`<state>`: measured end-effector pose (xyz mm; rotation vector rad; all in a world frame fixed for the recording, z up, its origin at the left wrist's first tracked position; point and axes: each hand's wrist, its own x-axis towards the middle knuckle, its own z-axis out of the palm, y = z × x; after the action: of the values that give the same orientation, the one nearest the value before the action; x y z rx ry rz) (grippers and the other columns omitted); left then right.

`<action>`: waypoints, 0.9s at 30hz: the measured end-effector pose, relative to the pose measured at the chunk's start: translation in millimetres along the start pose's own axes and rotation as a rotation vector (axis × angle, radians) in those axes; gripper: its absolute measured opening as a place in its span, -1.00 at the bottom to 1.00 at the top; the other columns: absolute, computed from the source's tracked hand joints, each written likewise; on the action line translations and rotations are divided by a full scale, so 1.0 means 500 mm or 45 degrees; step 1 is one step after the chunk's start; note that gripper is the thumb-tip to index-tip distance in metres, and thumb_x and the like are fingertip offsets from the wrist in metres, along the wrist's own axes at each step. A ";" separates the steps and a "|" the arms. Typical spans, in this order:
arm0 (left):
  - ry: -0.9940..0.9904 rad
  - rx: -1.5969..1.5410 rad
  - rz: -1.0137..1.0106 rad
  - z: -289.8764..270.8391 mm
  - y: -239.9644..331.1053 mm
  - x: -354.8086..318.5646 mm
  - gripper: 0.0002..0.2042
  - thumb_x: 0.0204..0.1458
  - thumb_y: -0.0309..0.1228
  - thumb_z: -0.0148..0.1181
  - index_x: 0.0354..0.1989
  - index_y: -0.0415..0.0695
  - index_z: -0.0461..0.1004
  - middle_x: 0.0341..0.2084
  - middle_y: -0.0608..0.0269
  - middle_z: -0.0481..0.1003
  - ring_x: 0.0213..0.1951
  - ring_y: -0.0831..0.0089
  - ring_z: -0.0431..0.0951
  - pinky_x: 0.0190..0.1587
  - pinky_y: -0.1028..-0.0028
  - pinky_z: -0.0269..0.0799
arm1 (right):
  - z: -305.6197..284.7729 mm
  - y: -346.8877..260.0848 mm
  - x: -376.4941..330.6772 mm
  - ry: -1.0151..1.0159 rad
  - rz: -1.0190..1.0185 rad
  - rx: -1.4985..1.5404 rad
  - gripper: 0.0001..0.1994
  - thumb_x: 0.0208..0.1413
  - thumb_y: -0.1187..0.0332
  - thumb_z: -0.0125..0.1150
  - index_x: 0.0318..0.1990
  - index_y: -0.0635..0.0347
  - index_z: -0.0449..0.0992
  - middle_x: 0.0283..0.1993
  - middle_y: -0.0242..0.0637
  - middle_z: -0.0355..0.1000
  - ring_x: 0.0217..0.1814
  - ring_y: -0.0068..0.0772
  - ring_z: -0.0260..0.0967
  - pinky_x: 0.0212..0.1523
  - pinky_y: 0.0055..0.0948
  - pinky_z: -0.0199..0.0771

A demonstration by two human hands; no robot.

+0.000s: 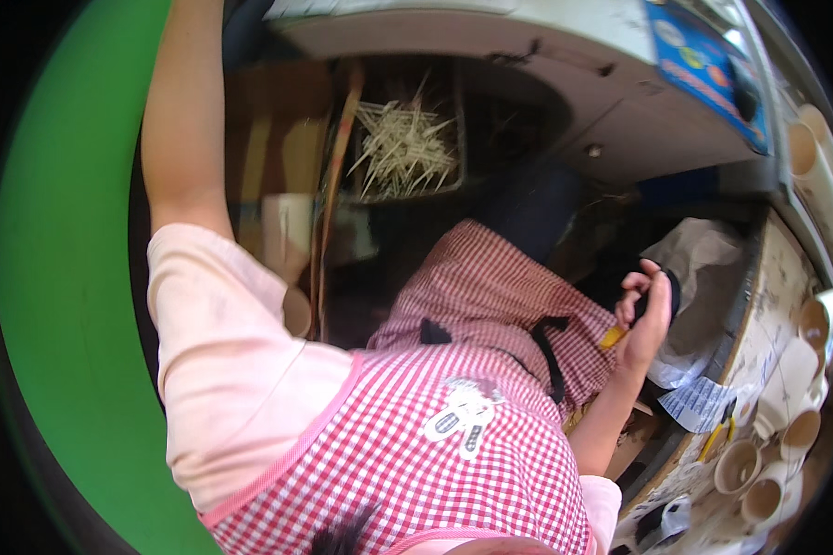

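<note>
Bag point(699, 254) at right, tubes point(738, 465) on table point(787, 254), slivers point(403, 148) in bin point(461, 129)

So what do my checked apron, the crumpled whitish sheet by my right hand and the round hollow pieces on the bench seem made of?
Checked apron: apparently matte woven cloth, judging by its soft folds. Crumpled whitish sheet: probably thin plastic, from its creases and faint sheen. Round hollow pieces: smooth, cream, stiff-looking walls; plastic, card or ceramic, I can't tell.

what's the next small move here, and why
Perhaps draw the left arm in a little: it stretches past the top edge, so the left hand and whatever it touches are out of sight. The right hand can probably wait: its fingers are loosely curled near the pale crumpled bag, seemingly holding nothing.
</note>
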<state>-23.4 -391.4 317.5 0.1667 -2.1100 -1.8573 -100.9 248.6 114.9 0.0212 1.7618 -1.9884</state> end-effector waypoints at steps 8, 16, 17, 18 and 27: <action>-0.241 1.247 -0.991 0.008 -0.303 -0.523 -0.47 0.15 -0.23 0.34 0.28 -0.15 0.49 0.12 0.03 0.58 0.12 0.18 0.60 0.19 0.29 0.49 | -0.007 0.084 -0.145 -0.209 0.403 0.475 -0.79 0.40 0.38 -0.11 0.09 0.16 0.36 -0.11 -0.25 0.35 -0.41 -0.59 0.20 -0.55 -0.64 0.18; -0.550 1.478 -1.458 0.050 -0.406 -0.624 -0.48 -0.22 -0.36 0.55 0.00 -0.26 0.62 -0.11 -0.01 0.66 -0.01 0.08 0.65 0.05 0.22 0.54 | 0.044 0.097 -0.226 -0.395 0.352 0.024 -0.67 0.51 0.30 -0.08 0.30 0.18 0.36 -0.23 -0.29 0.51 -0.46 -0.69 0.37 -0.56 -0.71 0.29; -0.425 1.499 -1.336 0.066 -0.364 -0.612 -0.55 -0.22 -0.30 0.52 -0.11 -0.26 0.65 -0.17 -0.08 0.66 -0.07 0.04 0.65 0.00 0.23 0.54 | 0.041 0.092 -0.234 -0.345 0.333 -0.051 -0.67 0.51 0.30 -0.08 0.30 0.19 0.37 -0.26 -0.30 0.51 -0.51 -0.70 0.33 -0.57 -0.72 0.26; -0.390 1.704 -1.152 0.083 -0.311 -0.598 -0.56 -0.16 -0.27 0.47 -0.10 -0.25 0.63 -0.17 -0.14 0.63 -0.09 0.01 0.65 -0.02 0.22 0.54 | 0.037 0.087 -0.238 -0.361 0.330 -0.099 -0.67 0.51 0.30 -0.08 0.29 0.19 0.39 -0.29 -0.32 0.51 -0.55 -0.72 0.30 -0.58 -0.73 0.23; 0.765 -0.157 -0.105 0.542 -0.111 -0.647 -0.72 0.23 -0.44 0.29 0.04 -0.32 0.53 -0.08 0.20 0.59 -0.13 0.50 0.58 0.00 0.44 0.49 | 0.069 0.058 -0.148 -0.234 -0.066 0.422 -0.44 0.46 -0.01 0.01 0.32 0.33 0.33 0.14 -0.16 0.50 -0.56 -0.77 0.13 -0.57 -0.74 0.11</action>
<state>188.6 -47.7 183.2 0.6950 -1.5915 -1.6946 -14.9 239.6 117.3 -0.0962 1.3186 -2.2215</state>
